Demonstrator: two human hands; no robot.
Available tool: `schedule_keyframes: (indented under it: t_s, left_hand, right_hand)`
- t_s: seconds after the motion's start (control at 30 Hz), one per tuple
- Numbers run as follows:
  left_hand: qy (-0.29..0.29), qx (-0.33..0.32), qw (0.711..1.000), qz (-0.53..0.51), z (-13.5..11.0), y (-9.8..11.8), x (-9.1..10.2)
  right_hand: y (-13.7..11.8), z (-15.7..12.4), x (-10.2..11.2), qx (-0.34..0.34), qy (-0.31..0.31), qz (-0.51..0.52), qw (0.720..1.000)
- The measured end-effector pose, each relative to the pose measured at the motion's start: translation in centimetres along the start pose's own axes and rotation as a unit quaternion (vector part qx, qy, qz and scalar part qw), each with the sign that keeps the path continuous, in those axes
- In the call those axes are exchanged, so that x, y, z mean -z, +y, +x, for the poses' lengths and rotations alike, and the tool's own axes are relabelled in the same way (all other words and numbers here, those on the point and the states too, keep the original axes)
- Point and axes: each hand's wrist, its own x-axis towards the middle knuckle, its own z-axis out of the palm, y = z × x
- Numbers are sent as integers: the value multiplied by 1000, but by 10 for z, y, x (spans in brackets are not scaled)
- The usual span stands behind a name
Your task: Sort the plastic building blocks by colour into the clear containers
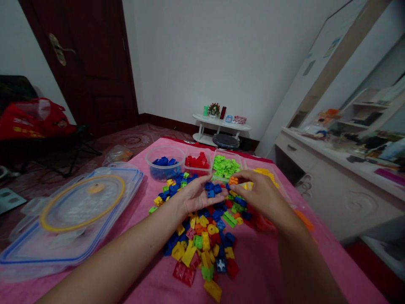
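Note:
My left hand [198, 195] is held palm up above a pile of coloured toy bricks [204, 236], cupped round a few blue bricks [212, 189]. Just to its right, my right hand [261, 192] pinches a small orange brick [233, 180] between thumb and fingertips. Behind the hands stand a round tub of blue bricks [165, 162], a tub of red bricks [198, 161], a tub of green bricks [225, 165] and a tub of yellow bricks [264, 172], partly hidden by my right hand.
The pink table cover [262, 270] carries everything. Clear container lids [74, 211] lie stacked at the left. A white dresser [341, 181] stands close at the right. Farther off are a small white side table [221, 124], a dark door [85, 63] and a red bag [31, 118].

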Motion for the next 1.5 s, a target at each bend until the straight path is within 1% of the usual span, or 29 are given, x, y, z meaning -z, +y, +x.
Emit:
schedule_keyframes:
  t_s: [0.07, 0.13, 0.2, 0.27, 0.33, 0.4, 0.43, 0.47, 0.57, 0.63, 0.7, 0.77, 0.8, 0.87, 0.9, 0.93, 0.97, 1.03, 1.07, 1.1, 1.13, 1.17, 1.2, 1.23, 1.3, 1.37, 1.43, 1.47, 1.5]
  left_hand:
    - [25, -2, 1000, -1, 0, 2, -1]
    - [48, -3, 999, 8, -1, 4, -1]
    - [54, -1, 998, 29, -2, 9, -1]
    - [50, -11, 998, 48, -4, 17, -2]
    - [56, -55, 996, 42, -8, 30, -4]
    - [88, -134, 987, 16, -16, 49, -5]
    - [109, -188, 976, -1, -20, 59, -4]
    - [133, -227, 965, -13, -25, 69, -3]
    - [204, -310, 929, -4, -37, 96, 7]
    - [244, -362, 899, 33, -40, 105, 16]
    - [274, -401, 870, 81, -37, 108, 27]
    - [289, -433, 840, 153, -30, 107, 36]
    - [292, -450, 819, 203, -26, 105, 41]
    - [297, -474, 764, 321, -19, 102, 48]
    - [302, -476, 729, 387, -17, 101, 52]
    - [312, -469, 688, 457, -16, 100, 54]
    - [325, -451, 643, 527, -15, 99, 56]
    - [351, -386, 543, 658, -17, 96, 57]
    - [357, -343, 495, 714, -18, 94, 57]
    - [359, -299, 453, 760, -19, 92, 56]
    - [358, -256, 419, 794, -20, 91, 55]
    - [359, -220, 396, 816, -21, 89, 53]
    - [362, -193, 380, 829, -22, 88, 52]
    - [367, -177, 371, 835, -23, 88, 50]
    - [375, -163, 367, 836, -25, 88, 47]
    - [376, -156, 363, 838, -28, 89, 45]
    - [375, -149, 356, 843, -31, 89, 43]
    - [375, -147, 355, 843, -32, 89, 42]
    - [374, -145, 356, 844, -33, 89, 42]
  right_hand:
    - [11, 0, 15, -36, 16, -9, 999]
    - [21, -1, 26, -54, 25, -28, 998]
    - [28, -2, 32, -60, 12, -53, 997]
    - [30, -2, 35, -58, -19, -68, 996]
    - [30, -2, 35, -56, -41, -77, 995]
    - [28, -2, 34, -53, -42, -88, 994]
    - [27, -2, 33, -53, -36, -91, 994]
    - [27, -1, 31, -54, -28, -90, 994]
    - [27, 0, 28, -61, -18, -73, 995]
    - [27, 0, 26, -64, -23, -60, 996]
    - [28, 1, 23, -63, -28, -51, 996]
    - [30, 1, 21, -61, -31, -44, 997]
    - [31, 1, 20, -61, -35, -41, 997]
    - [35, 0, 19, -62, -51, -36, 996]
    - [37, 0, 19, -62, -63, -33, 996]
    - [38, 0, 20, -61, -78, -31, 995]
    - [40, -1, 21, -60, -92, -29, 993]
    - [42, -2, 24, -62, -105, -21, 992]
    - [43, -2, 27, -66, -98, -17, 993]
    - [44, -2, 30, -77, -78, -13, 994]
    - [45, -3, 32, -92, -49, -10, 994]
    - [45, -3, 35, -107, -13, -5, 994]
    - [46, -3, 38, -122, 26, 2, 992]
    - [47, -3, 41, -134, 62, 13, 989]
    - [50, -3, 45, -151, 127, 33, 980]
    - [54, -4, 49, -160, 174, 33, 971]
    - [59, -4, 52, -171, 188, -4, 967]
    - [62, -5, 53, -178, 178, -34, 967]
    - [66, -5, 55, -184, 155, -66, 968]
